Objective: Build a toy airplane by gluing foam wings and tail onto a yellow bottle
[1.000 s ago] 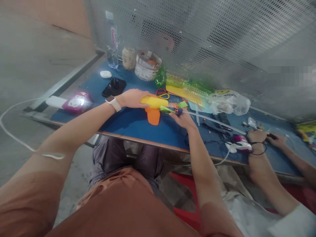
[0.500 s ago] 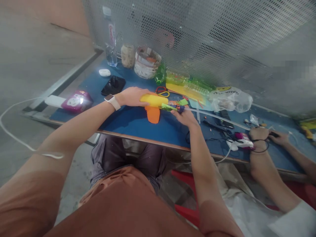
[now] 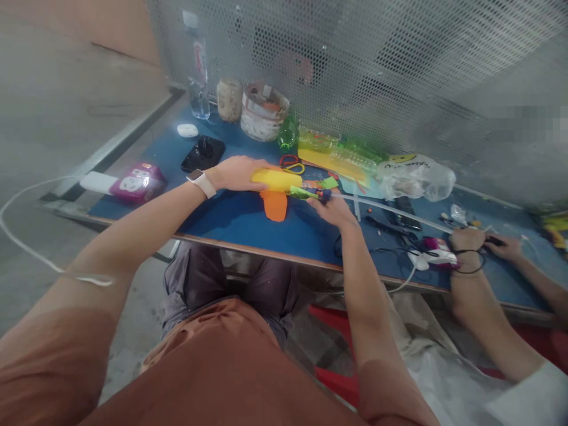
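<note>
My left hand (image 3: 239, 173), with a watch on its wrist, is wrapped round the rear of a yellow tube (image 3: 277, 179). An orange fin (image 3: 276, 206) sticks out below the tube toward the table edge. Green pieces (image 3: 304, 193) sit at the tube's right end, beside a dark blue part (image 3: 326, 195). My right hand (image 3: 332, 208) closes on that dark blue part; its fingertips are partly hidden. From there a clear thin tube (image 3: 390, 210) runs right toward another person's hand. Scissors with red and yellow handles (image 3: 291, 168) lie just behind the yellow tube.
On the blue table (image 3: 222, 222) stand a water bottle (image 3: 199, 77), a jar (image 3: 229, 100) and a paper-covered pot (image 3: 265, 112). A black phone (image 3: 203, 154) and a purple power strip (image 3: 139, 182) lie left. A plastic bag (image 3: 417, 177) and a person's hands (image 3: 468, 239) are right.
</note>
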Demonstrator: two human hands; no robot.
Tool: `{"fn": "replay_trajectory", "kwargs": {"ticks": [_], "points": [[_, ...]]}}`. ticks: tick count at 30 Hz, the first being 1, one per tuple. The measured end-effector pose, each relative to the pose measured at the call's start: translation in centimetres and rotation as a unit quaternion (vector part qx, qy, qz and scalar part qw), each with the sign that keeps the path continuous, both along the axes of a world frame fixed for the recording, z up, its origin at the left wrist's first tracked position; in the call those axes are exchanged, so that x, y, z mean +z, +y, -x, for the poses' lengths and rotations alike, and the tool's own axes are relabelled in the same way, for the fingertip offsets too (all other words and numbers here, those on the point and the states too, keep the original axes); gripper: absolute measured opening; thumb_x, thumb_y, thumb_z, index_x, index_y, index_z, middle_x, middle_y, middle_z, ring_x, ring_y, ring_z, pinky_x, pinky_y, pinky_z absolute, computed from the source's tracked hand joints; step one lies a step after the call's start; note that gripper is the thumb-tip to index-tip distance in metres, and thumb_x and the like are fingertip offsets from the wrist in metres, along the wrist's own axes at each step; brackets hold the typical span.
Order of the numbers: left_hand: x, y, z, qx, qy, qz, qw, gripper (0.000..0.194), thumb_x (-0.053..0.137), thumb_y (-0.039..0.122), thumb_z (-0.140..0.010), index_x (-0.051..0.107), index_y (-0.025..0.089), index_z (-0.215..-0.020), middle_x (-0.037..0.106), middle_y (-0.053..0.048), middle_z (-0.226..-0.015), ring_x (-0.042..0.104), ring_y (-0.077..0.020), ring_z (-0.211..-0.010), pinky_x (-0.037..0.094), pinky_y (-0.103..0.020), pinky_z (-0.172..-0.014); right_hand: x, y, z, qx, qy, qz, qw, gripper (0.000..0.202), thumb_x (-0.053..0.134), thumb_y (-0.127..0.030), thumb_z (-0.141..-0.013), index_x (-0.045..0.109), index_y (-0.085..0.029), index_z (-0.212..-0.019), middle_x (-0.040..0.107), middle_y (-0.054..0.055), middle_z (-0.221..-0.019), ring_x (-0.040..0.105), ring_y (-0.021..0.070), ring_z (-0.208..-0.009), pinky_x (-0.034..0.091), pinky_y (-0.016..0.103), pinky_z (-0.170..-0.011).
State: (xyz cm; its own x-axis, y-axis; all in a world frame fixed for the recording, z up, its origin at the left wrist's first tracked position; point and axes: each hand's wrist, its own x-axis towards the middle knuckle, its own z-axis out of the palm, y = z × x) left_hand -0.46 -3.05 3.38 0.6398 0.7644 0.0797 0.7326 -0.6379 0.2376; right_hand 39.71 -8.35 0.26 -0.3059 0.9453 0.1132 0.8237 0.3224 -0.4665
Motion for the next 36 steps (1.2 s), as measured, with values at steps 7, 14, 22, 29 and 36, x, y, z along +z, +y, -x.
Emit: {"fn": "replay_trajectory", "kwargs": {"ticks": [7,14,22,29,36], "points": [[0.4,-0.3,-0.1,0.007,0.015,-0.003,1.000,0.083,0.072,0.075,-0.121,0.066,0.038,-0.194,0.092,-0.010,-0.163,0.090,-0.0428,-0.144,0.067,-0.043,-0.118,0.0,-0.1,0.4,-0.007,0.002,-0.006,1.000,0.053,0.082,-0.072,-0.111,0.057,-0.034,-0.084,0.070,0.009,-0.081,0.077,0.0409,-0.096,0.069,0.055,-0.098],[0.2,-0.1,-0.1,0.003,0.013,-0.008,1.000,0.082,0.073,0.074,-0.121,0.067,0.034,-0.192,0.092,-0.012,-0.161,0.091,-0.0434,-0.142,0.067,-0.043,-0.117,0.3,-0.2,0.3,-0.012,0.000,-0.009,1.000,0.059,0.080,-0.076,-0.112,0.052,-0.034,-0.081,0.068,0.008,-0.079,0.075,0.0388,-0.093,0.069,0.053,-0.094],[0.5,-0.4,-0.1,0.006,0.026,-0.003,1.000,0.080,0.072,0.072,-0.122,0.065,0.038,-0.194,0.092,-0.011,-0.162,0.090,-0.0418,-0.143,0.066,-0.042,-0.118,1.6,-0.8,-0.1,0.004,0.001,0.032,0.999,0.081,0.062,-0.108,-0.108,0.050,-0.035,-0.077,0.060,0.006,-0.067,0.068,0.0324,-0.073,0.054,0.046,-0.069],[0.4,-0.4,-0.1,0.006,0.017,-0.007,1.000,0.083,0.073,0.074,-0.121,0.068,0.031,-0.192,0.093,-0.015,-0.158,0.090,-0.0444,-0.143,0.067,-0.043,-0.117,1.6,-1.0,0.4,0.002,-0.007,0.026,1.000,0.063,0.070,-0.085,-0.114,0.054,-0.035,-0.080,0.061,0.005,-0.068,0.071,0.0339,-0.078,0.060,0.047,-0.077],[0.7,-0.5,-0.1,0.007,0.016,-0.006,1.000,0.085,0.071,0.076,-0.120,0.068,0.034,-0.193,0.093,-0.012,-0.157,0.091,-0.0422,-0.143,0.067,-0.041,-0.118,1.5,-1.0,0.5,0.006,0.000,0.016,1.000,0.064,0.070,-0.087,-0.112,0.051,-0.036,-0.079,0.061,0.005,-0.067,0.071,0.0352,-0.078,0.065,0.050,-0.084]]}}
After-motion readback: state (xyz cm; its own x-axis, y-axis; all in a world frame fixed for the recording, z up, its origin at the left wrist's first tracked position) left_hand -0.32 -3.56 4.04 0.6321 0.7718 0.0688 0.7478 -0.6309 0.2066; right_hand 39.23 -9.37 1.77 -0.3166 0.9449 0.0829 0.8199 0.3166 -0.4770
